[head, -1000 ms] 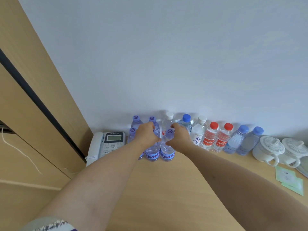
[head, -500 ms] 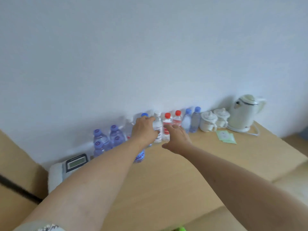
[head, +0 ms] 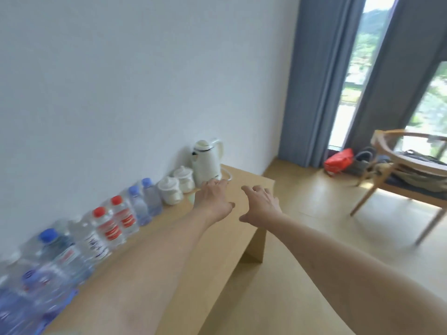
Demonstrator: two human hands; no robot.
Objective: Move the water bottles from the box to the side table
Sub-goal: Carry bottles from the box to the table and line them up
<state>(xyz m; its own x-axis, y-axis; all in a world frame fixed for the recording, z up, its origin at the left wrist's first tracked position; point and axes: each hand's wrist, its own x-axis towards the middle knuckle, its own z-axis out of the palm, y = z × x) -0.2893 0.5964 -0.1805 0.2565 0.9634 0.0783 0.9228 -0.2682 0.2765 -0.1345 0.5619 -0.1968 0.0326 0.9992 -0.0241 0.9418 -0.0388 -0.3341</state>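
Observation:
Several water bottles stand in a row along the wall on the wooden side table (head: 212,240): blurred purple-capped ones (head: 36,284) at the near left, two red-capped bottles (head: 113,221), and two blue-capped bottles (head: 145,201) further along. My left hand (head: 212,197) hovers over the table with its fingers spread, holding nothing. To its right, over the table's far edge, my right hand (head: 261,201) is spread too and empty. No box is in view.
Two white lidded cups (head: 176,187) and a white kettle (head: 208,160) stand at the table's far end. Beyond the table lie wooden floor, a wooden chair (head: 406,180), a red bag (head: 338,160) and grey curtains (head: 319,78) by a window.
Both hands have let go of the purple-capped bottles and pulled away to the right. My view has swung right, from the phone end of the table toward the kettle, chair and window.

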